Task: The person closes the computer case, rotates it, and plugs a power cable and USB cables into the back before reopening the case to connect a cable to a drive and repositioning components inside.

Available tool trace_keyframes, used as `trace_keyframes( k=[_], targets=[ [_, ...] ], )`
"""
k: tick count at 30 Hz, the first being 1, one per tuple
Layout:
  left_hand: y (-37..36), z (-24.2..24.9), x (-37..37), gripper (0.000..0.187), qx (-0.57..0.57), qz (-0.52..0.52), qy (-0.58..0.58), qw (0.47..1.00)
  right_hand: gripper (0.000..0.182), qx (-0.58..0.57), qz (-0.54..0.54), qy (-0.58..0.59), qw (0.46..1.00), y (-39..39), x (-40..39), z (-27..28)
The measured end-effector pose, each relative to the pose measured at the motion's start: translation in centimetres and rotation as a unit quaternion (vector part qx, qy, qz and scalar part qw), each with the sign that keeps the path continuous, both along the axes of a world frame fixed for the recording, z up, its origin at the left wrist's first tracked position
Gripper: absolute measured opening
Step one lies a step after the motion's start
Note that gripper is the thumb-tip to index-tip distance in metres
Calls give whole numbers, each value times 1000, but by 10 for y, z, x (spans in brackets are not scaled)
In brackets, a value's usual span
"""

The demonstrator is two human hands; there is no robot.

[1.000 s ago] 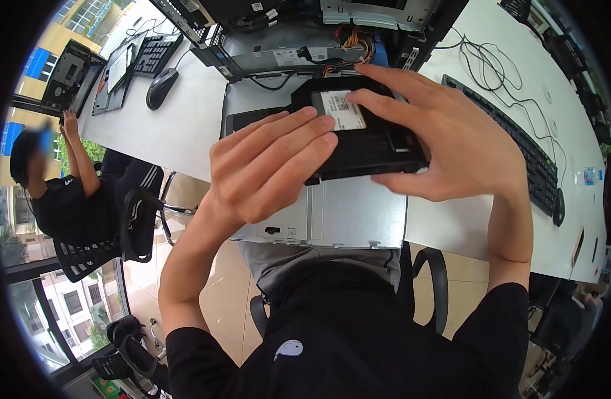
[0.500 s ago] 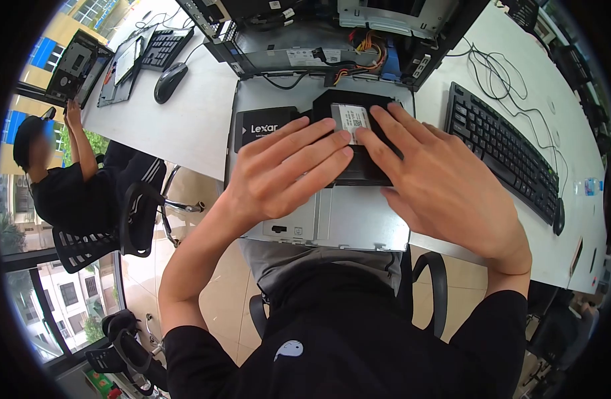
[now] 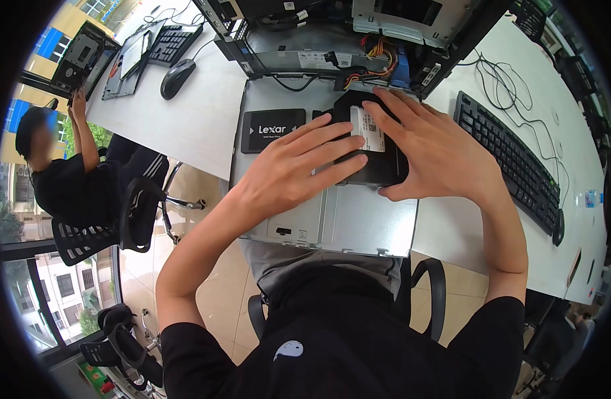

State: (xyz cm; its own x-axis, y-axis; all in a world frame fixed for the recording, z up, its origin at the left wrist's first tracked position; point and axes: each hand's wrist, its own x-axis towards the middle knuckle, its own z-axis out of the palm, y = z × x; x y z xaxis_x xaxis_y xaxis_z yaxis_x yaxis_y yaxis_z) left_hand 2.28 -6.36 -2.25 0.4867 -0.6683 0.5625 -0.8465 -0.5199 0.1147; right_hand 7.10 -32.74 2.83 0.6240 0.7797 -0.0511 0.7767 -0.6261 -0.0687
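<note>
A black bracket with a white-labelled drive (image 3: 368, 130) lies on a metal side panel (image 3: 365, 226). My left hand (image 3: 295, 163) rests with spread fingers, its fingertips on the bracket's left part. On the bracket's right side lies my right hand (image 3: 438, 146), fingers along the top and right edge, thumb apart near the lower right corner. Left of the bracket, a black Lexar solid state drive (image 3: 271, 130) lies flat on the panel, close to my left fingers. Behind the panel stands an open computer case (image 3: 299, 43) with loose cables (image 3: 385, 60).
At right are a black keyboard (image 3: 511, 159), a mouse (image 3: 559, 227), tangled cables and a bottle (image 3: 593, 198). At left lie another mouse (image 3: 178, 79) and keyboard (image 3: 175, 45). Another person (image 3: 73, 166) sits at the far left, hands on a black device (image 3: 81, 58).
My right hand has shifted up and right, its thumb clear of the bracket's lower corner. More of the label and the Lexar drive shows. The whole view has shifted slightly.
</note>
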Motion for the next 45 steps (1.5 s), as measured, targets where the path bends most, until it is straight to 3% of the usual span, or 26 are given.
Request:
trace_keyframes(
  k=[11, 14, 21, 31, 37, 38, 42, 45],
  targets=[
    [23, 28, -8, 66, 46, 57, 281, 957, 108, -26, -31, -28, 999, 13, -5, -9],
    [37, 31, -8, 67, 1, 70, 294, 953, 110, -25, -26, -24, 999, 9, -2, -10],
    [62, 24, -6, 63, 48, 205, 216, 954, 116, -34, -9, -27, 999, 3, 4, -13],
    [75, 13, 3, 57, 73, 206, 194, 956, 117, -46, -25, -21, 998, -1, 6, -7],
    [77, 17, 3, 62, 45, 207, 214, 954, 85, 97, -31, -36, 994, -1, 9, 11],
    [77, 16, 4, 62, 44, 206, 210, 955, 54, 150, -22, -87, 985, 4, 6, 20],
    [79, 14, 6, 63, 44, 206, 200, 957, 26, 310, -24, -103, 945, 13, 10, 22],
    [83, 17, 10, 63, 33, 187, 190, 963, 25, 357, -41, -112, 927, 25, 14, 19]
  ],
)
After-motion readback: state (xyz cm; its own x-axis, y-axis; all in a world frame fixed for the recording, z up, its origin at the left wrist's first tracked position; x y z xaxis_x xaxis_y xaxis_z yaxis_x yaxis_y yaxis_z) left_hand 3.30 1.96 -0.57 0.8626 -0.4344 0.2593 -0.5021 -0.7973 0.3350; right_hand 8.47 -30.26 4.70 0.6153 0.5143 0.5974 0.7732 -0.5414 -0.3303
